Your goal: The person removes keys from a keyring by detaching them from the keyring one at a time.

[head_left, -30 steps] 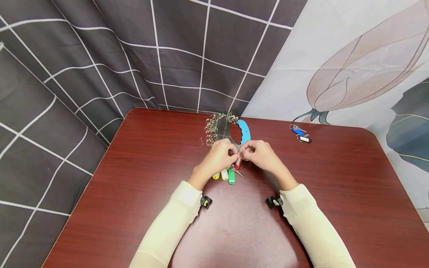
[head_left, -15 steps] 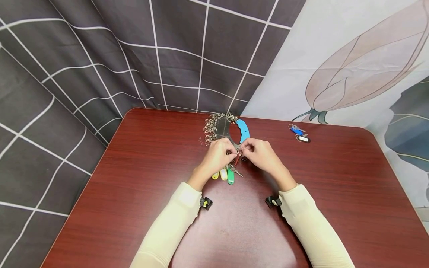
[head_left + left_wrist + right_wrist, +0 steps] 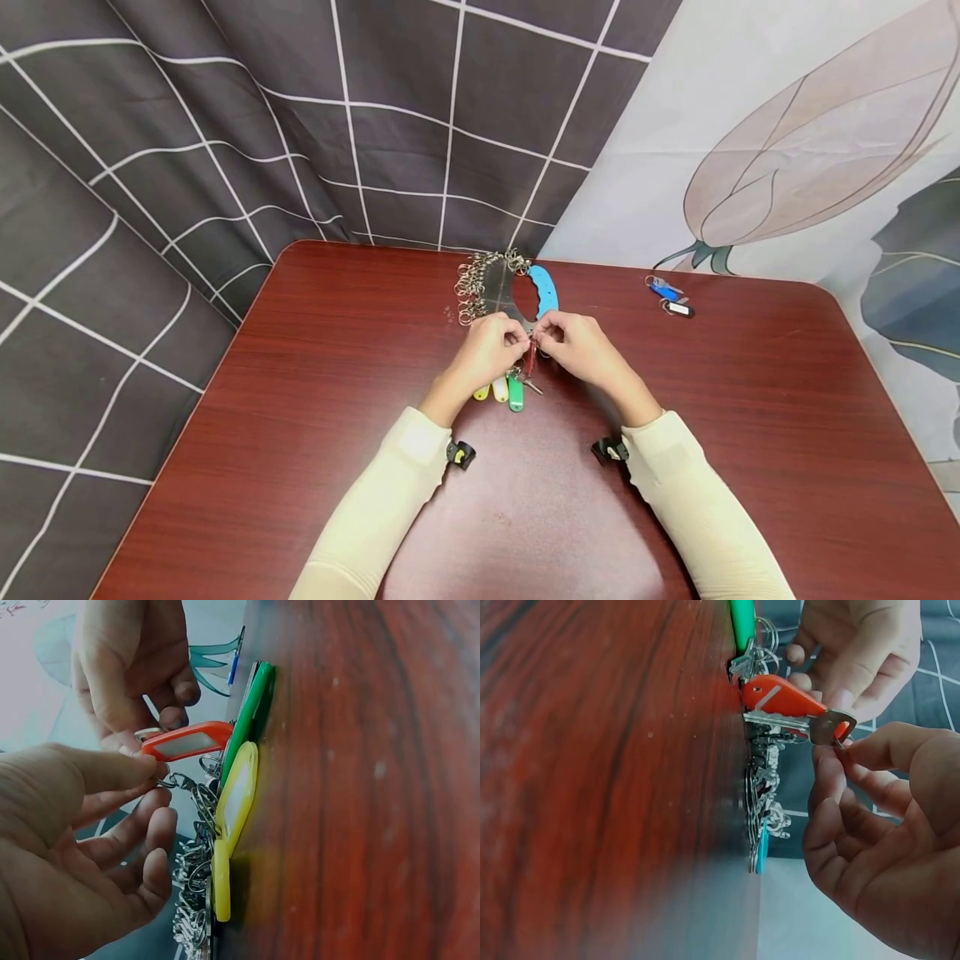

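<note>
Between my hands hangs a red key tag (image 3: 187,741) with a silver key (image 3: 784,721). My left hand (image 3: 489,350) pinches, between thumb and index finger, what looks like a small metal snap hook (image 3: 176,780) beside the tag's end. The thumb and index finger of my right hand (image 3: 581,346) pinch the thin key ring (image 3: 839,745) through the key and tag. Both hands are over the near end of a dark plate (image 3: 498,287) with a blue handle (image 3: 547,292). The fingertips partly hide the ring and hook.
Several metal clasps (image 3: 471,287) line the plate's left edge. A green tag (image 3: 516,393) and yellow tags (image 3: 238,796) lie near my left hand. Keys with a blue tag (image 3: 664,290) and a black tag (image 3: 679,309) lie at the table's back right.
The red tag has turned from showing its white label to nearly edge-on in the head view. My hands keep their pinches and have barely shifted.
</note>
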Available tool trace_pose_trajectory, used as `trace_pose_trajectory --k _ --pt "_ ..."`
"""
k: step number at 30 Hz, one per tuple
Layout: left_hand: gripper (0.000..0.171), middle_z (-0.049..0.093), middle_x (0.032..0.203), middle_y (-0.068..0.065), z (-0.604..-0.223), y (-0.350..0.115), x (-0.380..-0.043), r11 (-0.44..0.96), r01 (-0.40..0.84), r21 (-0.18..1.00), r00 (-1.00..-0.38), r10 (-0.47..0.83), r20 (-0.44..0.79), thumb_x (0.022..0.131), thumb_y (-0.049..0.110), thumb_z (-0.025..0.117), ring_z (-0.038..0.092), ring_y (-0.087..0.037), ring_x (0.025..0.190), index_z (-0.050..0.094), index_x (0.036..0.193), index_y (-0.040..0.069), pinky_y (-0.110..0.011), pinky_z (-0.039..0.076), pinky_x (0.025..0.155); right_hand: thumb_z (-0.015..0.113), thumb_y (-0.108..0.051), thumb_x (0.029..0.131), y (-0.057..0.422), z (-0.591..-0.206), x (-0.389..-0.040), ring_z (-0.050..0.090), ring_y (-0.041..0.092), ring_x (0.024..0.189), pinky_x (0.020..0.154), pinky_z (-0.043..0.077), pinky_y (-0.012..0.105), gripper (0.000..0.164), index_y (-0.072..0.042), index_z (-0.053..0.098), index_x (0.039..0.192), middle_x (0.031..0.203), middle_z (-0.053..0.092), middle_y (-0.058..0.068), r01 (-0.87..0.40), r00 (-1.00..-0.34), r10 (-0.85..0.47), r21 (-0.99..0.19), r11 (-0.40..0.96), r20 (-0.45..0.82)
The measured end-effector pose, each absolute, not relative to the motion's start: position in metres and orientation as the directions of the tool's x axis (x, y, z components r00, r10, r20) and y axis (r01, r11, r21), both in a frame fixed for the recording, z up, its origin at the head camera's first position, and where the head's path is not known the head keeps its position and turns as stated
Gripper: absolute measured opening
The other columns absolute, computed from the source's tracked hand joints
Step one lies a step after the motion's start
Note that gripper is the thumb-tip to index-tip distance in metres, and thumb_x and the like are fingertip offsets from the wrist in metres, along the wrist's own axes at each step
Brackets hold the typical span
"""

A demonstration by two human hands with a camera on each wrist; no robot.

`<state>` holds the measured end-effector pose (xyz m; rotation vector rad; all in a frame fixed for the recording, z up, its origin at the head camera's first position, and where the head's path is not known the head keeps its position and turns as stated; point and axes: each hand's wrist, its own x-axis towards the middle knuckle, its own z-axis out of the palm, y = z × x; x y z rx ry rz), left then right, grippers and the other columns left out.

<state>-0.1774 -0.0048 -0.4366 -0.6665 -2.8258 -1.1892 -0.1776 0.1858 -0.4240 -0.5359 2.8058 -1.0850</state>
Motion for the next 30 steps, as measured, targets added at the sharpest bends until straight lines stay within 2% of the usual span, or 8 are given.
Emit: trace_pose_trajectory --k 7,14,18,24,30 --pt "0.004 0.071 0.083 -0.002 -0.4343 -0.0092 -0.1778 0.633 0.441 0.636 -0.89 0.398 0.221 0.089 0.011 0.08 0.067 -0.017 0.08 0.082 0.085 0.012 -0.031 0.052 0.081 0.065 -0.015 0.095 0.1861 -0.4235 -0.1784 0.057 0.01 0.06 0.067 0.048 0.031 0.01 -0.011 0.074 0.093 0.07 0.065 -0.002 -0.284 -0.939 -0.342 -0.634 0.719 0.033" --pt "0.007 0.07 0.08 -0.004 -0.4323 -0.0083 -0.1772 0.658 0.494 0.568 -0.86 0.465 0.21 0.087 0.01 0.08 0.066 -0.016 0.076 0.078 0.08 0.01 -0.02 0.052 0.07 0.063 -0.013 0.095 0.1857 -0.4252 -0.1781 0.056 0.012 0.063 0.066 0.048 0.03 0.009 -0.01 0.072 0.093 0.073 0.067 -0.001 -0.273 -0.936 -0.351 -0.647 0.712 0.009" --pt "0.008 0.07 0.082 -0.005 -0.434 -0.0078 -0.1771 0.657 0.51 0.555 -0.853 0.472 0.224 0.089 0.012 0.08 0.067 -0.018 0.079 0.079 0.082 0.009 -0.025 0.054 0.073 0.062 -0.011 0.092 0.1857 -0.425 -0.1775 0.057 0.011 0.061 0.065 0.048 0.03 0.009 -0.01 0.072 0.092 0.072 0.066 -0.001 -0.263 -0.937 -0.351 -0.655 0.708 -0.002" --pt "0.003 0.073 0.087 -0.005 -0.4337 -0.0112 -0.1777 0.651 0.524 0.55 -0.847 0.469 0.251 0.089 0.008 0.079 0.071 -0.02 0.087 0.082 0.088 0.007 -0.031 0.057 0.085 0.061 -0.009 0.091 0.1855 -0.4233 -0.1769 0.056 0.011 0.06 0.064 0.047 0.029 0.011 -0.01 0.072 0.093 0.071 0.065 -0.001 -0.258 -0.937 -0.349 -0.661 0.705 -0.006" --pt "0.002 0.071 0.085 -0.005 -0.43 -0.0109 -0.1754 0.654 0.54 0.53 -0.838 0.478 0.264 0.086 0.006 0.08 0.07 -0.021 0.085 0.082 0.086 0.008 -0.031 0.058 0.082 0.063 -0.011 0.095 0.1851 -0.42 -0.1757 0.056 0.012 0.059 0.063 0.047 0.029 0.01 -0.009 0.072 0.095 0.07 0.065 -0.001 -0.26 -0.942 -0.334 -0.666 0.699 0.017"
